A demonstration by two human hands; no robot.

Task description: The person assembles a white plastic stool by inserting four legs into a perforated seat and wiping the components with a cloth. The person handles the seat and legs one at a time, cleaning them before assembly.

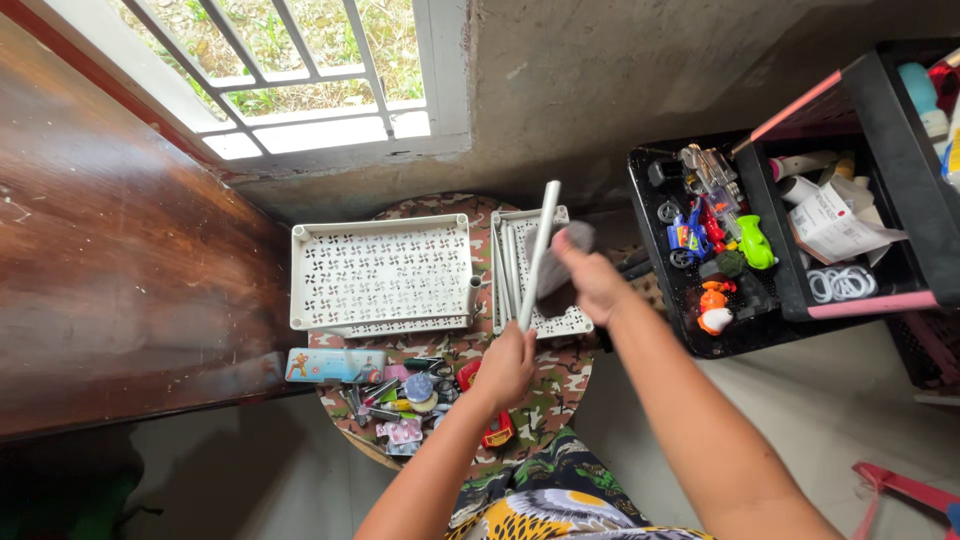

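Nearest, the left hand (505,365) is closed around the lower end of a slim white plastic tube (538,252), held upright over the camouflage-cloth table (540,395). Beyond, the right hand (590,280) presses a grey cloth (560,265) against its middle. The tube looks light, stiff and smooth, so it is best gripped near an end.

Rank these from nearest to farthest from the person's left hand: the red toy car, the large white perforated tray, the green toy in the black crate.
From the left hand:
1. Red toy car, just below it on the camouflage cloth.
2. Large white perforated tray, up and to its left.
3. Green toy, far right, in the black crate.
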